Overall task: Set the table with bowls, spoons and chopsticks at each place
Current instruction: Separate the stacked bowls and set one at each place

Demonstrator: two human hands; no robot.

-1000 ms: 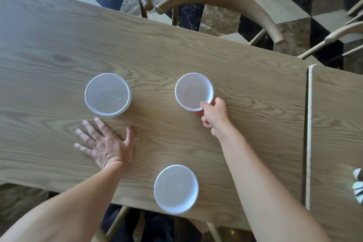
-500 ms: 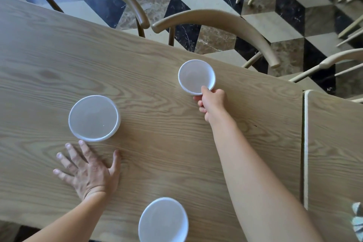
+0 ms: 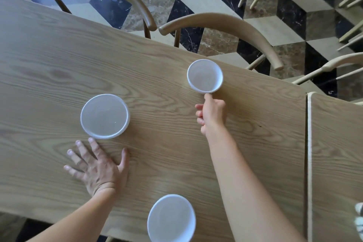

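Three round white bowls, smooth and glossy like plastic or glazed ware, sit on the pale wood-grain surface [image 3: 176, 76]. One bowl [image 3: 204, 75] is right of centre near the far edge, facing a curved wooden chair back [image 3: 225, 25]; a second bowl [image 3: 105, 116] lies left of centre; a third bowl [image 3: 171, 219] is at the bottom edge. The right hand [image 3: 212, 113] reaches up with one fingertip touching the far bowl's near rim, the other fingers curled, gripping nothing. The left hand [image 3: 98, 167] lies flat and spread, empty, just below the second bowl. The bowls look light, rigid and slick, likely to slide easily; pinching the rim or cupping the wall should suit them. No spoons or chopsticks are visible.
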